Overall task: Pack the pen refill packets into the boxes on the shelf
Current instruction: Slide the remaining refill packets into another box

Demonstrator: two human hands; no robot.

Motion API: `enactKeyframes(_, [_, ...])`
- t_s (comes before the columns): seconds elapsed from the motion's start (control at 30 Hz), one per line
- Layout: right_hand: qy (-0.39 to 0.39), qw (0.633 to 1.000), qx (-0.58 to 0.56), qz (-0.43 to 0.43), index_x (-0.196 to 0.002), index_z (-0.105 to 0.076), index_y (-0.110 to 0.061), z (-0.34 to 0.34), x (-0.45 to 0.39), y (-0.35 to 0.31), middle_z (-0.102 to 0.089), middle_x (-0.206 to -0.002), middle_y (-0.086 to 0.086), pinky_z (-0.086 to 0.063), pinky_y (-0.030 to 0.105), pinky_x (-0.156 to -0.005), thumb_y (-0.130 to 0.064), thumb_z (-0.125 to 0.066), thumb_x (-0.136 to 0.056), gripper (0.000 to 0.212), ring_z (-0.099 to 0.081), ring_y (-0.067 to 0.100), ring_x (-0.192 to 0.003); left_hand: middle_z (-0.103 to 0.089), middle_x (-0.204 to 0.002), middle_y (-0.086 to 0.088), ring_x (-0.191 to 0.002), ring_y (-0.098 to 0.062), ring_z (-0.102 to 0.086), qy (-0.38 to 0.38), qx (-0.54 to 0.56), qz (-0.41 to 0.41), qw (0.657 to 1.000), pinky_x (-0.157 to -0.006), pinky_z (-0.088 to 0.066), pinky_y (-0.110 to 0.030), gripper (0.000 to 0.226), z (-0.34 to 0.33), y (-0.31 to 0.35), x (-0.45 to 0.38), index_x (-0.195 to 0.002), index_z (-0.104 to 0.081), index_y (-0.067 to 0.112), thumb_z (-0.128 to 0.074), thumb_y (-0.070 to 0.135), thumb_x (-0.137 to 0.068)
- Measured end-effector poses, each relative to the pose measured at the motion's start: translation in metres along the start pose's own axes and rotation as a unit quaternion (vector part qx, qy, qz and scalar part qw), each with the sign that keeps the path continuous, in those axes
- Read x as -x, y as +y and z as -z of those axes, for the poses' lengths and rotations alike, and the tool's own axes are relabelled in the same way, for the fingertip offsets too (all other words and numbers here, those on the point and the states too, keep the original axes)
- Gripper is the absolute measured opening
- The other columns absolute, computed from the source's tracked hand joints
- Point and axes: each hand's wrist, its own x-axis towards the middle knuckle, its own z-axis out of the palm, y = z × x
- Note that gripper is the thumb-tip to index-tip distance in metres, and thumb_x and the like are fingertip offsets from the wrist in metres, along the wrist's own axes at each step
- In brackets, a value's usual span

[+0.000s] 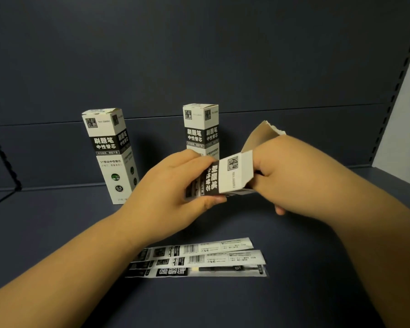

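Nearest, on the dark blue shelf: three pen refill packets lying flat, side by side and slightly overlapped, long axes running left to right, barcodes up on the two farther ones. Above and behind them, both hands work one box held off the shelf, tipped sideways with its open end to the right. Left hand wraps the box's lower body, fingers curled over the top, thumb underneath. Right hand is at the open end, fingers curled in around the mouth; brown inner flap stands up behind the knuckles. Contents of the box not visible. Farther back, two more boxes stand upright: left box and centre box, well apart, tops closed, near the back panel.
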Motion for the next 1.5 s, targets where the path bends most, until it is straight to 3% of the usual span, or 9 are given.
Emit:
enactKeyframes(0.2, [-0.031,0.995,-0.09,0.017,-0.07,-0.058,-0.043,-0.002,-0.002,0.006,-0.07,-0.068,-0.006,-0.044,0.022,-0.057,-0.032,-0.052,-0.1,0.032,-0.061,0.007,-0.047,-0.05,-0.109,0.024,-0.102,0.001,-0.05,0.012,0.001,0.015,1.0,-0.085,-0.039,-0.011,0.058,-0.001,-0.007,0.0,-0.133,-0.057,0.029,-0.062,0.059,-0.084])
enactKeyframes(0.37, [0.186,0.925,-0.327,0.052,-0.105,-0.072,-0.046,-0.004,0.003,0.022,-0.074,-0.081,-0.023,-0.044,0.01,-0.054,-0.029,-0.065,-0.093,0.022,-0.065,0.013,-0.048,-0.054,-0.105,0.02,-0.1,0.002,-0.052,0.052,0.039,0.068,0.996,-0.076,-0.039,-0.01,0.057,0.002,-0.014,-0.002,-0.137,-0.056,0.033,-0.068,0.051,-0.084])
enactKeyframes(0.53, [0.195,0.944,-0.254,0.081,-0.107,-0.078,-0.033,-0.018,-0.003,0.021,-0.07,-0.116,-0.023,-0.054,0.02,-0.054,-0.022,-0.068,-0.093,0.02,-0.066,0.006,-0.052,-0.052,-0.1,0.023,-0.095,0.004,-0.051,0.063,0.039,0.075,0.994,-0.073,-0.036,-0.008,0.053,0.001,-0.013,-0.001,-0.134,-0.059,0.031,-0.071,0.049,-0.086])
enactKeyframes(0.67, [0.221,0.95,-0.19,0.116,-0.106,-0.08,-0.024,-0.016,-0.004,0.023,-0.072,-0.107,-0.017,-0.049,0.011,-0.049,-0.019,-0.066,-0.094,0.02,-0.065,-0.006,-0.081,-0.053,-0.101,0.024,-0.097,0.002,-0.052,0.061,0.049,0.065,0.995,-0.075,-0.038,-0.011,0.056,0.0,-0.01,-0.001,-0.135,-0.058,0.033,-0.067,0.055,-0.084])
enactKeyframes(0.87, [0.106,0.972,-0.188,0.096,-0.097,-0.076,-0.046,-0.015,-0.006,0.017,-0.07,-0.099,-0.021,-0.053,0.026,-0.057,-0.027,-0.051,-0.087,0.033,-0.065,0.005,-0.051,-0.054,-0.105,0.02,-0.102,0.001,-0.052,0.047,0.034,0.057,0.997,-0.08,-0.038,-0.01,0.058,-0.002,-0.009,0.001,-0.135,-0.056,0.033,-0.065,0.059,-0.084])
enactKeyframes(0.97, [0.188,0.94,-0.26,0.113,-0.099,-0.076,-0.04,-0.015,-0.006,0.019,-0.072,-0.1,-0.017,-0.056,0.028,-0.057,-0.017,-0.064,-0.094,0.027,-0.067,0.014,-0.054,-0.054,-0.1,0.02,-0.097,0.001,-0.052,0.066,0.059,0.077,0.993,-0.075,-0.037,-0.011,0.053,-0.003,-0.011,-0.001,-0.131,-0.059,0.032,-0.068,0.054,-0.084])
enactKeyframes(1.17, [0.336,0.892,-0.279,0.114,-0.104,-0.07,-0.031,-0.024,-0.007,0.021,-0.064,-0.1,-0.015,-0.051,0.022,-0.062,-0.017,-0.068,-0.095,0.017,-0.067,0.014,-0.062,-0.066,-0.103,0.01,-0.094,-0.019,-0.064,0.156,0.199,0.17,0.952,-0.084,-0.056,-0.048,0.033,0.001,-0.017,-0.003,-0.112,-0.06,0.059,-0.066,0.06,-0.079])
enactKeyframes(1.33, [0.019,0.984,-0.119,0.132,-0.113,-0.07,-0.035,-0.038,-0.008,0.011,-0.063,-0.1,-0.019,-0.051,0.02,-0.077,-0.044,-0.068,-0.088,0.026,-0.061,0.0,-0.087,-0.074,-0.106,0.011,-0.098,-0.036,-0.066,0.166,0.291,0.199,0.921,-0.085,-0.056,-0.057,0.034,-0.002,-0.02,-0.003,-0.11,-0.066,0.054,-0.071,0.06,-0.076])
enactKeyframes(1.5, [-0.216,0.962,0.0,0.168,-0.148,-0.042,-0.039,-0.048,-0.002,-0.008,-0.049,-0.138,-0.022,-0.039,0.031,-0.111,-0.069,-0.057,-0.087,0.069,-0.043,0.002,-0.129,-0.074,-0.107,0.012,-0.099,-0.033,-0.068,0.155,0.296,0.214,0.918,-0.087,-0.057,-0.055,0.042,-0.004,-0.024,-0.002,-0.116,-0.067,0.045,-0.071,0.059,-0.077])
